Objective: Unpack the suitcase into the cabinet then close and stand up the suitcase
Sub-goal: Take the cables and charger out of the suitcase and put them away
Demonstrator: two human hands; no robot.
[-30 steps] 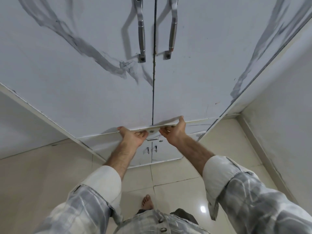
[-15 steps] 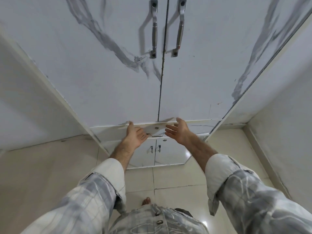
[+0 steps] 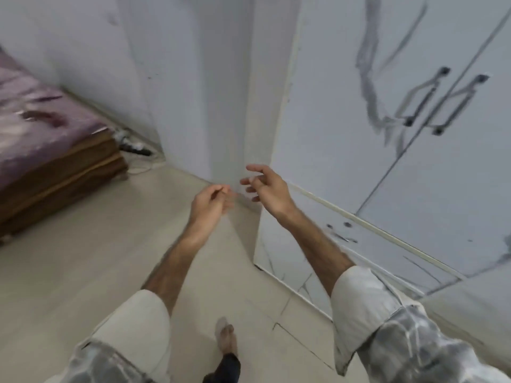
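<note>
A: White marble-look cabinet [image 3: 345, 111], right side of view, both tall doors closed, two metal handles [image 3: 439, 103] side by side at the seam. Lower drawer front [image 3: 367, 244] under them, also closed.

B: Suitcase?

A: Not in the head view. Can't place it.

B: Hands?

A: Both raised in front of the cabinet's left corner, touching nothing. Left hand [image 3: 210, 203] has its fingers loosely curled, thumb near the fingertips, nothing between them. Right hand [image 3: 265, 189] has its fingers spread and relaxed, palm turned left toward the other hand. The two are near each other, a small gap between, not touching.

B: Sleeves?

A: Grey checked shirt, pale cuffs [image 3: 359, 299] rolled up to mid-forearm, forearms bare.

B: Anything else?

A: White wall column [image 3: 221, 92] just left of the cabinet. Bed [image 3: 41, 128] at far left with a purple patterned cover on a brown wooden base. Some cable [image 3: 135, 150] on the floor beside the wall between bed and column, blurred, can't tell what kind. Beige tiled floor [image 3: 83, 258]. One bare foot [image 3: 226, 338] at bottom centre with a dark trouser leg above it. Whole frame is motion-blurred, fine detail is soft.
</note>
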